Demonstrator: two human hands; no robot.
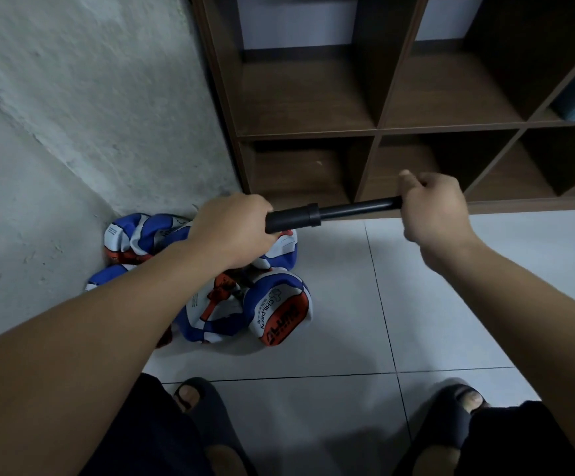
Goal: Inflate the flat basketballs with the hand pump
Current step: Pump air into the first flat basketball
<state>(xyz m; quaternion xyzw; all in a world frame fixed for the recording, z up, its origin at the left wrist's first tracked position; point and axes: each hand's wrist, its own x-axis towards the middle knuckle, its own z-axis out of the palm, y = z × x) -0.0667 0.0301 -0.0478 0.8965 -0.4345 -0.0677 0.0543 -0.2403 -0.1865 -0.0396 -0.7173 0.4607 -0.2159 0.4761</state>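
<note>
A black hand pump (313, 214) is held level in the air over the floor. My left hand (234, 228) grips its thick barrel end. My right hand (434, 207) grips the handle end, with the thinner rod drawn partly out between them. Below my left hand lies a heap of several flat, crumpled basketballs (272, 310), blue, white and orange, in the corner by the wall. Whether the pump's nozzle is joined to a ball is hidden by my left hand.
A dark wooden cubby shelf (379, 132) stands against the back, its lower compartments open. A rough grey wall (73, 115) is on the left. White floor tiles (451, 304) stretch to the right. My feet in dark slippers (203, 413) stand at the bottom.
</note>
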